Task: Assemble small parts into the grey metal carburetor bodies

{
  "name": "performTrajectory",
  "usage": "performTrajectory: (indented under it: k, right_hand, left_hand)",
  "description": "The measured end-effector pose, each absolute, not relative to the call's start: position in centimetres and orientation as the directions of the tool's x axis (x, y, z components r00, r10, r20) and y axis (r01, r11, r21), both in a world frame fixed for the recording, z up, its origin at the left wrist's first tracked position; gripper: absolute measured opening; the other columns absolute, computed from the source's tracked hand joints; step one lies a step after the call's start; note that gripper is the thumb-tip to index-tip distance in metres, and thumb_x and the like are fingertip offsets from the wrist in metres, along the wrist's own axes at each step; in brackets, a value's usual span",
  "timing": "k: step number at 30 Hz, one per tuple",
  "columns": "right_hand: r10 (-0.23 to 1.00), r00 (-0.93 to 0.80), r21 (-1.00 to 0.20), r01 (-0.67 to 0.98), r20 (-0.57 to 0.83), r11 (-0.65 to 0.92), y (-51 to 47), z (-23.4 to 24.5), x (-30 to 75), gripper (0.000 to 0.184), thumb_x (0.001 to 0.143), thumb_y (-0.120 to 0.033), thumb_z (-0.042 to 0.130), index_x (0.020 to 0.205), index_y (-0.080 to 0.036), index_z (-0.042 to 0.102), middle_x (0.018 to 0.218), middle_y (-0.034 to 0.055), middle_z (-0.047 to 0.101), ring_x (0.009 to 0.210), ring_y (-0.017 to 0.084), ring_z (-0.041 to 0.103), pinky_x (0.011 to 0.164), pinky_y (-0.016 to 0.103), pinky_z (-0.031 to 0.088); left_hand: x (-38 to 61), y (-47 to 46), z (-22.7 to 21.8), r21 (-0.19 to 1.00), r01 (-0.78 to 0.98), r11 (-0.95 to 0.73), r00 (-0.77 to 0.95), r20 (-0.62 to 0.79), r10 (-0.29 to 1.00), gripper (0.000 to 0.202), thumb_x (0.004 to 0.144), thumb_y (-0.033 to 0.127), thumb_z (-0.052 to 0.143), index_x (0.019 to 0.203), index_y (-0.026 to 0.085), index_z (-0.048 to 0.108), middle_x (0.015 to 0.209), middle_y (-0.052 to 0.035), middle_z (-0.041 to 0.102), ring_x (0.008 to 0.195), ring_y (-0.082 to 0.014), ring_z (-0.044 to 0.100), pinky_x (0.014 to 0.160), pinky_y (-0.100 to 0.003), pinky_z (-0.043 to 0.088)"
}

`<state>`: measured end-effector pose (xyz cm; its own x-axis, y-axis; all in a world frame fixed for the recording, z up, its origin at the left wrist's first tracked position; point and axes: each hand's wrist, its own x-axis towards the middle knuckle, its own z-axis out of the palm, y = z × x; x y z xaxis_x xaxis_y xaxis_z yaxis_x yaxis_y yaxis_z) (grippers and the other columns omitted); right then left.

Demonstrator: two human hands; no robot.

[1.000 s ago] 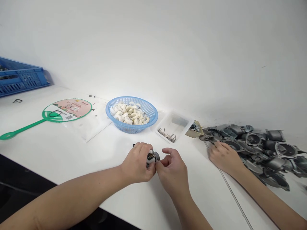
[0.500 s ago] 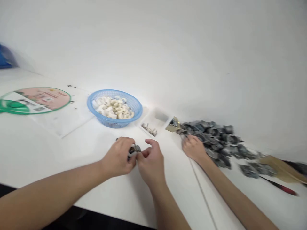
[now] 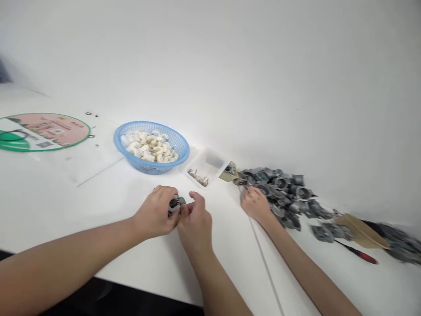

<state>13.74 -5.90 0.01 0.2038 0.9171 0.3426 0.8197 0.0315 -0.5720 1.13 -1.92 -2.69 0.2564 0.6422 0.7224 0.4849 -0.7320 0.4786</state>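
My left hand (image 3: 154, 215) is closed around a small grey metal part (image 3: 175, 203) with a white piece in it, held just above the white table (image 3: 98, 193). My right hand (image 3: 194, 221) meets it from the right, thumb and fingers pinched at the part's near side. What the pinch holds is too small to make out. A blue basket (image 3: 151, 166) of white curved pieces stands behind my hands.
Another person's hand (image 3: 255, 205) rests on a pile of grey metal housings (image 3: 286, 193) at the right. A clear tray (image 3: 205, 169) with small pins, a round fan (image 3: 42, 130) at the left and a red-handled tool (image 3: 358, 254) also lie on the table.
The view has swung to the right, so everything has slid left in the picture. My hands stay together on the metal part; the other person's hand stays on the pile.
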Motion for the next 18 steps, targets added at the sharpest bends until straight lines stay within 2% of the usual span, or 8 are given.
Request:
performTrajectory:
  k: [6, 11, 18]
  right_hand:
    - [0.936, 0.230, -0.659, 0.752, 0.267, 0.002, -4.8, -0.3, 14.8, 0.033, 0.075, -0.030, 0.057, 0.108, -0.030, 0.050, 0.069, 0.0012, 0.065, 0.064, 0.023, 0.063, 0.055, 0.031, 0.043]
    - [0.952, 0.199, -0.661, 0.750, 0.234, 0.006, -4.6, -0.6, 15.7, 0.028, 0.071, -0.030, 0.063, 0.098, -0.032, 0.054, 0.073, 0.0021, 0.066, 0.074, 0.026, 0.064, 0.055, 0.031, 0.044]
    - [0.953, 0.097, -0.610, 0.785, 0.286, 0.104, -4.4, -0.6, 16.7, 0.002, 0.071, -0.029, 0.060, 0.070, -0.030, 0.061, 0.073, 0.0028, 0.067, 0.071, 0.023, 0.063, 0.054, 0.030, 0.045]
  left_hand:
    - [1.2, -1.3, -2.6, 0.478, 0.478, -0.737, 0.232, 0.740, 0.631, 0.031, 0.065, 0.017, 0.051, 0.096, 0.017, 0.045, 0.083, -0.0083, 0.060, 0.075, -0.0227, 0.055, 0.065, -0.036, 0.048]
    - [1.1, -1.3, -2.6, 0.520, 0.466, -0.716, 0.219, 0.716, 0.663, 0.032, 0.064, 0.016, 0.052, 0.095, 0.017, 0.045, 0.082, -0.0079, 0.059, 0.073, -0.0223, 0.054, 0.064, -0.037, 0.048]
    - [1.0, -1.3, -2.6, 0.556, 0.454, -0.696, 0.205, 0.695, 0.689, 0.032, 0.065, 0.019, 0.054, 0.096, 0.017, 0.045, 0.082, -0.0072, 0.059, 0.074, -0.0220, 0.054, 0.065, -0.037, 0.048]
